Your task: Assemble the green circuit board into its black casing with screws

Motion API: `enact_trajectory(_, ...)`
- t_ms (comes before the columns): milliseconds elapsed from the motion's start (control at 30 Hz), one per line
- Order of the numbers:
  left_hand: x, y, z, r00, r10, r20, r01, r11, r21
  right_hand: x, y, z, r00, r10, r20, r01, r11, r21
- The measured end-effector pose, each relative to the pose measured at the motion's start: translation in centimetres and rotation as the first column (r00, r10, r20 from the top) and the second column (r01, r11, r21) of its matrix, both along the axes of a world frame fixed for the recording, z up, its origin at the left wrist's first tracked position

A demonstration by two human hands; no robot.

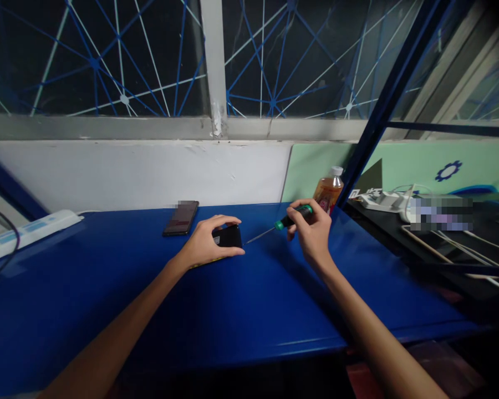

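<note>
My left hand (203, 241) grips a small black device (232, 237) on the blue table (249, 310), thumb along its near side and fingers over its far side. A strip of yellow shows at the device's lower edge; my palm hides its left part, and I cannot tell its kind. In my right hand (317, 231) is a screwdriver (294, 216) with a black and green handle. Its thin metal shaft slants down to the left, the tip at the device's right end. Whether the tip touches it, I cannot make out.
Behind my left hand lies a phone (182, 218). A white power strip (33, 235) runs along the table's left side. At the back right stands a drink bottle (330, 188) beside a blue metal post (368, 141). Cables (453, 244) clutter a black surface farther right.
</note>
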State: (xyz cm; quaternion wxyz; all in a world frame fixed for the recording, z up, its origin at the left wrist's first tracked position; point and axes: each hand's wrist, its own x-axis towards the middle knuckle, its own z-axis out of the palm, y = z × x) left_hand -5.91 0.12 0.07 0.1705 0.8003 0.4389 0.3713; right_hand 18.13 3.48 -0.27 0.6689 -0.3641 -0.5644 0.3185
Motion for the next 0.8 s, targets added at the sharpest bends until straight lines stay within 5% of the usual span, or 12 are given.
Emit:
enact_trajectory(567,0.05,0.06,-0.36,1.000,-0.017,-0.018,0.017,0.999,0.040,-0.41,-0.45,-0.10,0.997,0.028,0.071,-0.028,1.000,-0.001)
enact_trajectory(800,0.09,-0.18,0.09,1.000,-0.005,0.028,0.004,0.998,0.055,0.19,-0.39,0.12,0.973,0.229,0.037,-0.228,0.973,-0.018)
